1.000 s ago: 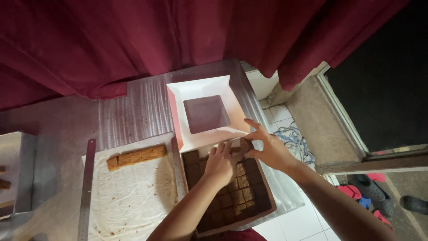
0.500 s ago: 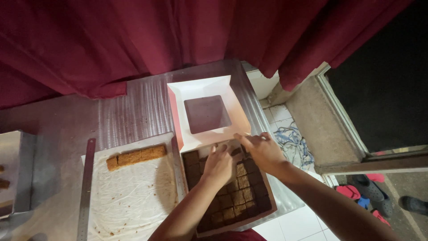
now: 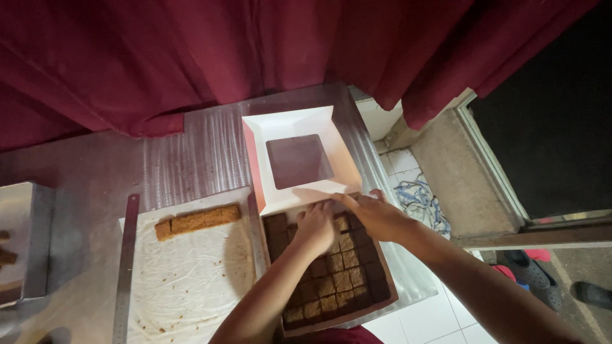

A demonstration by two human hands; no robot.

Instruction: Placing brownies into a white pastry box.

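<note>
An open cardboard box (image 3: 381,299) lies on the table, filled with several brown square cake pieces (image 3: 338,274). Its white lid (image 3: 296,124), with a square window, lies flat behind it. My left hand (image 3: 317,225) rests fingers-down on the pieces near the box's far edge. Beside it my right hand (image 3: 373,215) reaches in from the right, fingertips touching the far row where the lid joins. Whether either hand grips a piece is hidden by the fingers.
A strip of brown cake (image 3: 197,221) lies on white baking paper (image 3: 188,280) to the left. A metal ruler (image 3: 125,267) runs along the paper's left side. A metal tray (image 3: 25,239) sits far left. Red curtains (image 3: 191,57) hang behind; tiled floor and sandals lie to the right.
My right hand has moved left from the box's right corner to the far row of pieces beside my left hand. My left hand has barely shifted.
</note>
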